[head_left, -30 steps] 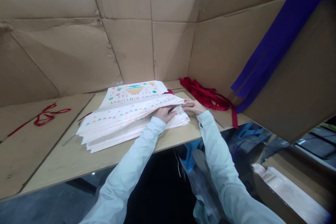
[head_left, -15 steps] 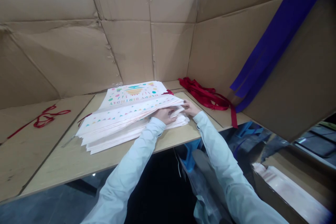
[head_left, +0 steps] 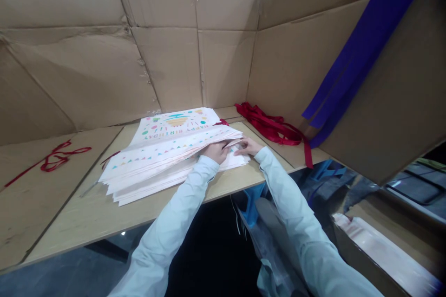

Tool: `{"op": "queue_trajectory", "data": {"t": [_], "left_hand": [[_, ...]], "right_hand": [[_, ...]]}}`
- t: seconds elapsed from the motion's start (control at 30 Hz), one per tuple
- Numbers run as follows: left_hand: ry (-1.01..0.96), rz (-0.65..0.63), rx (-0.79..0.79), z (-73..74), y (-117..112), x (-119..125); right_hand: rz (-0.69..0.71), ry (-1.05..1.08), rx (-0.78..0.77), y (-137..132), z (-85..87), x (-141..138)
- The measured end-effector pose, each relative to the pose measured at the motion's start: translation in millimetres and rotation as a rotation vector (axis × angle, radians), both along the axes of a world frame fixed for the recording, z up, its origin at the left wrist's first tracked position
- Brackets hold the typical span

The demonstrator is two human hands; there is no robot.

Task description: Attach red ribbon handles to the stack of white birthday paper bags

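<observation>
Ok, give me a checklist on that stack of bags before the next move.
Left hand in place on the stack of printed paper bags: ok, at the near edge, beneath the lifted top layers.
Right hand at the lifted corner: ok, fingers on the paper.
Only one layer separated: cannot tell, the edges blur together.
Stack edges squared: not ok, the layers are fanned and uneven.
Red ribbon bundle clear of both hands: ok, lying beside the stack, not touching either hand.
</observation>
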State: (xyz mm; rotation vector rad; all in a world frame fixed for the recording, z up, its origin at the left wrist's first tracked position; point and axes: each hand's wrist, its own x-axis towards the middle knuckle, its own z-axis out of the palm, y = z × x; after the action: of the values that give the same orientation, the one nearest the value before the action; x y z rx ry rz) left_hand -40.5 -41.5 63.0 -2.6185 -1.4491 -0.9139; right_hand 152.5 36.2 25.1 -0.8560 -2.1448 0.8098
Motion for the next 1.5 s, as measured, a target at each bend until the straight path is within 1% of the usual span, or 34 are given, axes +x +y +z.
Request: {"op": "queue_trajectory", "data": {"t": [0.13, 0.23, 0.3, 0.4, 0.53, 0.63, 0.73, 0.87, 1.0, 1.13, 1.3, 1.4, 1.5], "left_hand": [[-0.031, -0.056, 0.009, -0.6, 3, 0], [-0.010, -0.080, -0.063, -1.7, 7, -1], [0.007, -0.093, -0.087, -2.4, 8, -2], [-0.019, -0.092, -0.063, -2.3, 8, -3], [-0.025, -0.069, -0.071, -1.1, 8, -4], [-0.043, -0.086, -0.061, -2.3, 10, -5], [-0.057, -0.112, -0.055, -4.7, 12, -5], [-0.060, -0.116, -0.052, -6.7, 13, -5], [-0.072, -0.134, -0.056, -7.2, 13, -5], [-0.070, -0.102, -0.080, -4.9, 11, -4], [-0.056, -0.067, -0.101, -2.7, 9, -2], [-0.044, -0.088, -0.101, -4.2, 9, -3], [-0.041, -0.112, -0.062, -6.0, 10, -4]], "right_hand": [[-0.101, 0.053, 0.067, 11, -10.9, -4], [-0.145, 0.069, 0.107, 15, -14.5, -5], [-0.146, 0.073, 0.105, 16, -14.2, -5], [-0.134, 0.120, 0.033, 14, -10.7, 1], [-0.170, 0.208, -0.087, 7, -4.3, 9], [-0.101, 0.163, -0.142, 0, 0.4, 10], [-0.015, 0.117, -0.163, -5, 4.5, 8], [0.051, 0.089, -0.131, -6, 5.1, 7], [0.066, 0.055, -0.047, -1, -2.1, 6], [0.005, 0.038, 0.001, 5, -9.9, 0], [-0.151, 0.009, 0.115, 10, -14.8, -6], [-0.241, 0.005, 0.190, 12, -16.7, -7], [-0.333, 0.021, 0.240, 12, -16.6, -6]]}}
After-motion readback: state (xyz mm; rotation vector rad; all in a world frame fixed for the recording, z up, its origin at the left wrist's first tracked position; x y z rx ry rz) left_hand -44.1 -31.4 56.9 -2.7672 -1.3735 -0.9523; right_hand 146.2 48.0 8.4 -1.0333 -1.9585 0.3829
